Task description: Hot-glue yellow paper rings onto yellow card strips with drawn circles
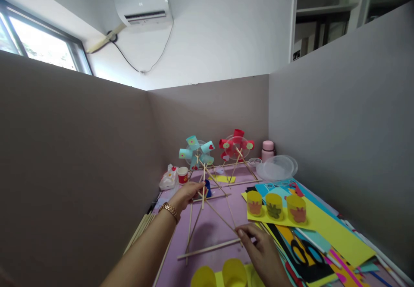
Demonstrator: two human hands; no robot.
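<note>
A frame of thin wooden sticks (210, 249) stands on the pink-purple tabletop, its legs crossing near the top. My left hand (186, 194) is closed round the upper part of the frame, thumb and fingers pressed on an upright stick. Lower down on the right side, my right hand (260, 246) pinches the end of a slanted stick near the bottom crosspiece. A small dark blue object (208, 188) shows just behind my left fingertips; its kind is unclear. Beyond stand a light-blue paper-cup wheel (193, 142) and a red one (238, 135), both on stick frames.
Yellow paper cylinders (274, 206) stand on coloured sheets at right, near black-handled scissors (300, 252). More yellow cylinders (234, 272) are at the front edge. Behind are clear plastic lids (277, 168), a pink bottle (268, 151) and a red-white cup (183, 175). Grey partitions enclose the table.
</note>
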